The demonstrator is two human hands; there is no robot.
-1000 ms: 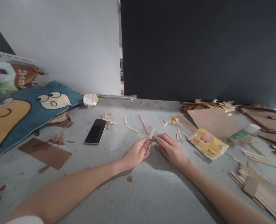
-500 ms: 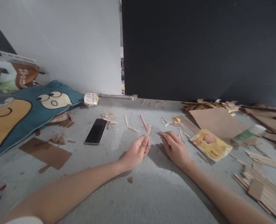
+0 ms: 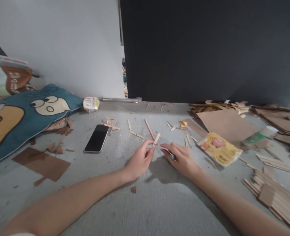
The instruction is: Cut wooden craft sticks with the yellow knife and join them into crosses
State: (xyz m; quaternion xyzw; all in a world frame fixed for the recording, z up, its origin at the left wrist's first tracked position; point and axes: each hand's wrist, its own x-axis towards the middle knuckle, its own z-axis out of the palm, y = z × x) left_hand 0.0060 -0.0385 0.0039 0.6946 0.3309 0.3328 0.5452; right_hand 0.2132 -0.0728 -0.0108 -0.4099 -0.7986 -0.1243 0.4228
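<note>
A short wooden stick point(image 3: 156, 139) stands tilted just above the grey floor point(image 3: 145, 203), in the middle of the view. The left hand point(image 3: 139, 160) pinches its lower end between thumb and fingertips, the other fingers curled in. Just right of it the right hand point(image 3: 183, 158) lies palm down, its fingers loosely bent around a small dark object point(image 3: 172, 157) with a yellow tip; what that object is cannot be told. The two hands are close but apart. A pink striped stick point(image 3: 149, 129) lies just beyond the held one. A phone point(image 3: 96, 138) lies face up to the left, and a yellow packet point(image 3: 220, 149) to the right. A pile of cardboard strips point(image 3: 270, 193) sits at the far right.
</note>
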